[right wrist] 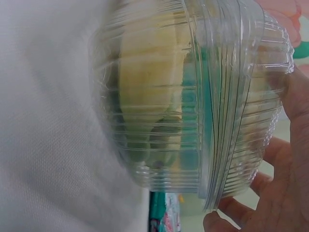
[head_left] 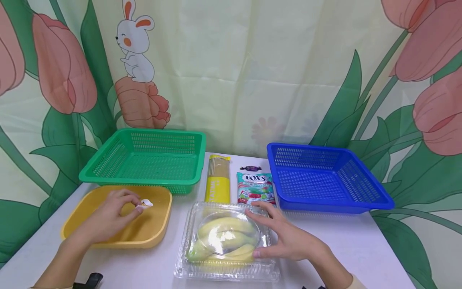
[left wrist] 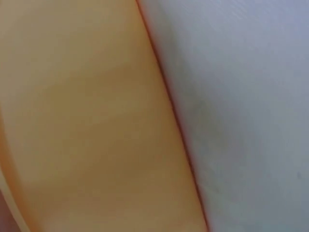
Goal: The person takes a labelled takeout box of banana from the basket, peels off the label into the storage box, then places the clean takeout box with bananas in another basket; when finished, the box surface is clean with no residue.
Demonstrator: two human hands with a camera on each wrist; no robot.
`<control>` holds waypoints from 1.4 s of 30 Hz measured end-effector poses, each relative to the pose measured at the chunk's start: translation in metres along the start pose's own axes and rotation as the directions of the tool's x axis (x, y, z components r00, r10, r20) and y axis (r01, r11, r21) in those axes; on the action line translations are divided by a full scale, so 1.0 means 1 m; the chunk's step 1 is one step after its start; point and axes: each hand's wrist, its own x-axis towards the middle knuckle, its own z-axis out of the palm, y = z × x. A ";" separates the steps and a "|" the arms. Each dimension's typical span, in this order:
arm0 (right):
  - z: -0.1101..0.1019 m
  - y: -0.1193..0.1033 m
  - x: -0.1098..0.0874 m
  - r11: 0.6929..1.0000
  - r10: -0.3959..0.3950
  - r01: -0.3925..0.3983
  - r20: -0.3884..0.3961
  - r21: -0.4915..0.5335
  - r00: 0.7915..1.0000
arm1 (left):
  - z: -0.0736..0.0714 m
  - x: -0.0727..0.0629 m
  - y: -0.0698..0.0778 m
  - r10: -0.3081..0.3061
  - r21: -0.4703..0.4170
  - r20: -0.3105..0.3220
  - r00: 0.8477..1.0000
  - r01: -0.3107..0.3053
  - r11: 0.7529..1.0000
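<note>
In the head view my left hand [head_left: 115, 214] is over the yellow basin [head_left: 164, 224], pinching a small white object [head_left: 146, 202] between thumb and fingertip; its kind is too small to make out. The left wrist view holds only the blurred basin wall [left wrist: 106, 106] beside the white tabletop. My right hand [head_left: 288, 237] holds the right part of a clear plastic clamshell box [head_left: 182, 257], thumb toward the front and fingers at the back of the lid. Bananas [head_left: 227, 233] lie inside. From the right wrist, the fingers [right wrist: 285, 193] curl along the lid's far side.
A green basket [head_left: 162, 168] stands behind the basin, and a blue basket [head_left: 310, 184] at the back right. Between them lie a long yellow packet [head_left: 218, 180], a green Fox's candy bag [head_left: 255, 186] and a dark wrapped candy [head_left: 250, 168]. A printed curtain [head_left: 223, 80] hangs behind.
</note>
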 end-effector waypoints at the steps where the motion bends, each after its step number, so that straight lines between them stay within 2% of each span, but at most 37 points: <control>1: 0.000 0.000 0.000 1.000 0.001 -0.001 0.001 0.000 1.000 | 0.000 0.000 -0.001 -0.010 0.011 0.005 1.000 0.010 1.000; 8: -0.001 0.002 0.000 1.000 0.000 0.000 -0.003 -0.004 1.000 | -0.001 -0.002 -0.014 -0.067 0.094 0.014 0.998 0.065 0.993; 12: 0.001 0.003 0.000 1.000 -0.007 0.007 -0.005 -0.003 1.000 | -0.002 -0.004 -0.022 -0.109 0.175 0.012 0.994 0.105 0.979; 18: 0.003 0.004 -0.001 1.000 -0.005 0.005 -0.009 -0.023 1.000 | -0.001 -0.004 -0.034 -0.156 0.253 0.058 0.986 0.137 0.958; 25: 0.002 0.002 0.000 0.999 -0.010 0.010 -0.007 -0.044 1.000 | -0.002 -0.006 -0.044 -0.212 0.262 0.129 0.969 0.173 0.950; 31: 0.003 0.001 -0.001 1.000 0.012 -0.012 -0.001 -0.027 1.000 | -0.004 -0.004 -0.043 -0.191 0.246 0.165 0.967 0.148 0.958; 39: 0.002 0.002 0.000 1.000 0.005 -0.005 -0.006 0.006 1.000 | -0.003 -0.001 -0.042 -0.175 0.162 0.265 0.948 0.135 0.978; 42: 0.001 0.001 0.001 1.000 0.002 -0.002 -0.008 0.003 1.000 | -0.004 0.000 -0.042 -0.164 0.149 0.276 0.947 0.127 0.981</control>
